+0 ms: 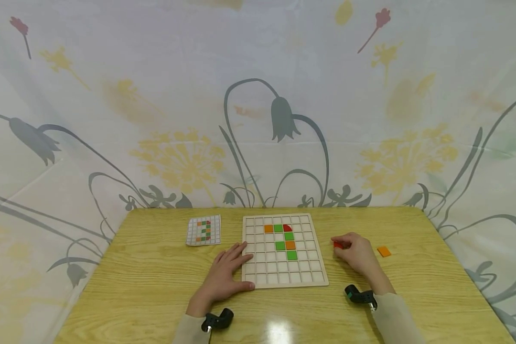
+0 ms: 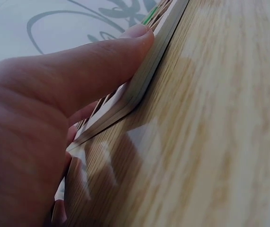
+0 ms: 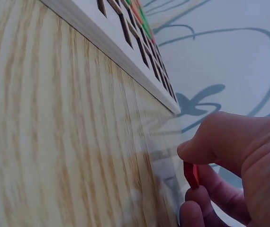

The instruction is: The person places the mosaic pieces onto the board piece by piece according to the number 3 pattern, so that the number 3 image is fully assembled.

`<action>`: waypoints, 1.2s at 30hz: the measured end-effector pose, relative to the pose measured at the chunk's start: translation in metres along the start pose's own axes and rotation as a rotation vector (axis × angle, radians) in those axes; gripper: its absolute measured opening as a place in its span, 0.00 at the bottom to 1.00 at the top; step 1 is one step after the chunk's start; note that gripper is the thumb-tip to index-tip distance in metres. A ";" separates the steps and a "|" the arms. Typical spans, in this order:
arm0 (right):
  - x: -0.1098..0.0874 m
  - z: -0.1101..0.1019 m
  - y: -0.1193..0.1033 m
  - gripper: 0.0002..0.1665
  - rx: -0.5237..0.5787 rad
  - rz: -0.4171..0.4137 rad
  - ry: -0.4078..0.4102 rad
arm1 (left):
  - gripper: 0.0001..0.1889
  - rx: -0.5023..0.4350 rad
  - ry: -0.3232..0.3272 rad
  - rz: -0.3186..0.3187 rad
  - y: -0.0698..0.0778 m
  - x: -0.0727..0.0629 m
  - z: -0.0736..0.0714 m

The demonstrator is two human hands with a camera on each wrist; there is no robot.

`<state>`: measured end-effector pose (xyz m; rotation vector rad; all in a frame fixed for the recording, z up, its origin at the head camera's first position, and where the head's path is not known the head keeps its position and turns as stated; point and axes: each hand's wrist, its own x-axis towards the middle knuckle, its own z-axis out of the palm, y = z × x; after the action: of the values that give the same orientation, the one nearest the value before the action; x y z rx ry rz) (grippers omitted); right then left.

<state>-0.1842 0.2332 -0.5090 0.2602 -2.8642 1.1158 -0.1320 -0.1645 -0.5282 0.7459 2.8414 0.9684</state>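
Observation:
A wooden grid board lies mid-table with orange, green and red tiles in some of its cells. My left hand rests on its left edge, fingers spread and fairly straight; in the left wrist view the thumb lies along the board's near edge. To the right of the board, my right hand pinches a small red tile between thumb and fingertips. The tile's full outline is hidden by the fingers. A loose orange tile lies on the table just right of that hand.
A printed pattern card with a coloured grid lies left of the board, beyond the left hand. The wooden table ends at the back against a flower-printed cloth. Each wrist wears a small black camera.

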 end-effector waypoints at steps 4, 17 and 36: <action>-0.001 0.001 0.001 0.15 0.004 0.002 0.011 | 0.39 0.004 0.000 -0.001 0.000 0.000 0.000; -0.004 0.001 -0.003 0.14 0.084 0.025 0.005 | 0.40 -0.010 0.009 0.012 0.001 0.001 -0.002; -0.012 0.013 -0.017 0.11 0.173 -0.078 -0.022 | 0.40 0.006 0.019 0.011 -0.001 0.000 0.000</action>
<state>-0.1691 0.2140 -0.5083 0.3913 -2.7509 1.3551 -0.1322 -0.1647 -0.5288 0.7579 2.8605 0.9743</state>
